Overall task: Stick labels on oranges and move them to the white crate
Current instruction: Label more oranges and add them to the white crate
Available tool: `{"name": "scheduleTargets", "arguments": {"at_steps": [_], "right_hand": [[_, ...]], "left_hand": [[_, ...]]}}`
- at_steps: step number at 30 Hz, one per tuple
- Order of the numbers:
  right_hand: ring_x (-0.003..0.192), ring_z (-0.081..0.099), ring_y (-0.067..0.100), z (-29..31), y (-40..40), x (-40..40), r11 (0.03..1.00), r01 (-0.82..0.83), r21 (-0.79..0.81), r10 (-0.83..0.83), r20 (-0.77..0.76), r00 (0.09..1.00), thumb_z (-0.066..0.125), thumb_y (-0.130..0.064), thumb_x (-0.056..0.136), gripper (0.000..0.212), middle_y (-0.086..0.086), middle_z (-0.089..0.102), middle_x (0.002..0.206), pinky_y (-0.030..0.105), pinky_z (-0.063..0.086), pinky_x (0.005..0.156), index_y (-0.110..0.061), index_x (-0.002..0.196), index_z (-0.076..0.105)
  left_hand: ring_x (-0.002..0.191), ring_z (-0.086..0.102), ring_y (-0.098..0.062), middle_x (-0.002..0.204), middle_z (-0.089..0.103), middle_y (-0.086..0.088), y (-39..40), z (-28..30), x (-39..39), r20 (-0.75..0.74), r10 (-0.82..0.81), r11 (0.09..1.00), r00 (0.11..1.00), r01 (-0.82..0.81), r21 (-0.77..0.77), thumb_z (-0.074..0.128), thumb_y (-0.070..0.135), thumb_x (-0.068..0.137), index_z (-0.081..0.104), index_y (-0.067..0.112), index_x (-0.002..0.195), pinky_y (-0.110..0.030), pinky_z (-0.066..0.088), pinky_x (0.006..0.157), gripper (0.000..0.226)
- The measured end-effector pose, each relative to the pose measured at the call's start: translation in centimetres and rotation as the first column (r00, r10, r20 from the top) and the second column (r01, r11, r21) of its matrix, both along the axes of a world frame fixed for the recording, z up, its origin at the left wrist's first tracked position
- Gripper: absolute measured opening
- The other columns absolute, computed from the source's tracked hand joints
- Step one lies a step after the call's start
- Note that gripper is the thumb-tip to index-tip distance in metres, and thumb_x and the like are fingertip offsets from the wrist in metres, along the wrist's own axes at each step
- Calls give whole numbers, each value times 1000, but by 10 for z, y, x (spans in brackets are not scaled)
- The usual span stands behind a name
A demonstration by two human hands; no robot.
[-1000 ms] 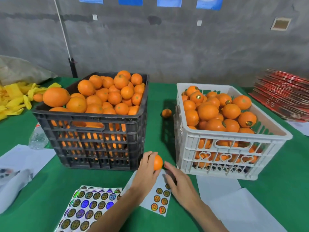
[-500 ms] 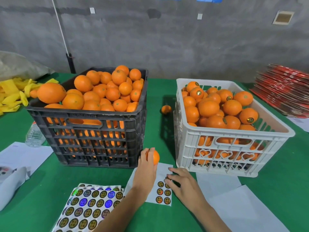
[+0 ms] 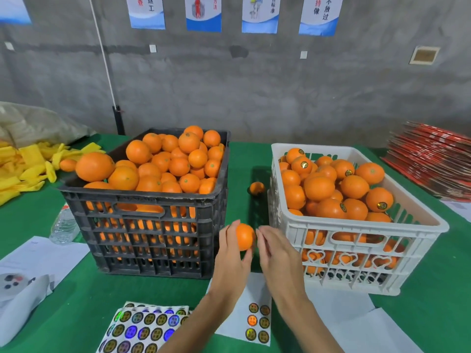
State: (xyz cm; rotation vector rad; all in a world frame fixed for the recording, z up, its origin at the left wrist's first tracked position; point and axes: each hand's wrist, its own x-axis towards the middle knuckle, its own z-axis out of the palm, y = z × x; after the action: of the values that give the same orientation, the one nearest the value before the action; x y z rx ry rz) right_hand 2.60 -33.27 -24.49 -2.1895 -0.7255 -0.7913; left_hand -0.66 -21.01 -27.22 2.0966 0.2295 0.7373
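My left hand (image 3: 230, 256) grips a small orange (image 3: 244, 236) in the air between the two crates. The straight fingertips of my right hand (image 3: 276, 253) touch the orange's right side; no label shows between them. Left of it stands a black crate (image 3: 142, 197) heaped with unlabelled oranges. On the right, the white crate (image 3: 356, 226) holds oranges, some with round dark labels. Below my hands lies a small label sheet (image 3: 257, 323) with several round labels left. A fuller label sheet (image 3: 142, 329) lies at the lower left.
A loose orange (image 3: 257, 188) sits on the green table between the crates. A plastic bottle (image 3: 63, 226) lies left of the black crate, with yellow foam nets (image 3: 23, 169) behind it. Flat red cartons (image 3: 430, 164) are stacked at the far right. White papers (image 3: 356, 324) lie near the front.
My right hand has lifted off the small label sheet and come up to the orange. My left hand raised the orange slightly. The camera tilted up.
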Motion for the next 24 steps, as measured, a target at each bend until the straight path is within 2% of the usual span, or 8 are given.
{"name": "scheduleTargets", "arguments": {"at_steps": [3, 5, 10, 13, 16, 19, 21, 24], "right_hand": [[96, 74, 26, 44, 13, 9, 998, 54, -29, -47, 202, 978, 82, -15, 83, 34, 9, 75, 114, 36, 62, 77, -8, 116, 75], [99, 73, 22, 72, 16, 15, 999, 39, 26, -44, 240, 970, 68, -24, 95, 25, 5, 76, 114, 32, 61, 79, -12, 115, 76], [121, 62, 14, 119, 23, 33, 998, -55, 38, 52, 87, 995, 56, -40, 103, 41, -1, 65, 136, 21, 48, 93, -18, 137, 62], [112, 63, 18, 140, 22, 55, 985, -76, 157, 93, -108, 990, 72, -44, 92, 57, 2, 65, 129, 26, 51, 94, -17, 139, 56], [98, 64, 25, 152, 14, 81, 995, 8, 104, 5, -133, 991, 74, -42, 90, 51, 6, 66, 116, 40, 55, 85, -14, 130, 59], [99, 63, 36, 152, 0, 104, 970, 234, -63, -235, -11, 972, 64, -22, 98, 50, 15, 50, 145, 40, 53, 73, -8, 142, 46], [92, 64, 39, 149, -11, 119, 949, 301, -100, -303, -12, 953, 56, -4, 98, 61, 11, 21, 166, 42, 55, 63, -9, 154, 32], [83, 61, 36, 143, -21, 136, 930, 310, -198, -313, 12, 950, 54, 5, 92, 66, 7, 3, 170, 37, 45, 51, -11, 153, 35]], "left_hand": [[120, 47, 2, 142, 34, 18, -1, 43, 7, 95, -25, 999, 995, 28, -34, 69, 23, 96, 27, 40, 148, -25, 45, 103, 69], [126, 48, -5, 143, 35, 16, 1, 69, 13, 133, -32, 998, 991, 39, -53, 68, 23, 96, 27, 37, 150, -30, 47, 106, 70], [142, 39, -16, 160, 30, 2, 14, 133, 37, 171, -3, 991, 985, -20, 131, 51, 7, 101, 21, 22, 160, -26, 35, 114, 68], [145, 39, -21, 164, 27, -1, 31, 163, 55, 56, -193, 945, 980, 170, 278, 51, 4, 98, 19, 22, 161, -43, 39, 117, 73], [129, 58, -20, 159, 39, 0, 61, 183, 65, -104, -355, 904, 929, 370, 216, 62, 6, 95, 30, 29, 157, -42, 54, 102, 73], [127, 55, -31, 147, 50, -12, 113, 195, 75, -283, 13, 890, 959, 119, 441, 60, 12, 96, 44, 18, 148, -42, 48, 105, 55], [127, 52, -36, 140, 53, -17, 152, 199, 72, -428, 405, 732, 808, -6, 681, 53, 13, 97, 49, 14, 138, -45, 47, 102, 42], [129, 52, -34, 140, 54, -14, 197, 193, 61, -591, 624, 656, 512, 68, 752, 60, 17, 94, 55, 13, 132, -42, 48, 103, 39]]}}
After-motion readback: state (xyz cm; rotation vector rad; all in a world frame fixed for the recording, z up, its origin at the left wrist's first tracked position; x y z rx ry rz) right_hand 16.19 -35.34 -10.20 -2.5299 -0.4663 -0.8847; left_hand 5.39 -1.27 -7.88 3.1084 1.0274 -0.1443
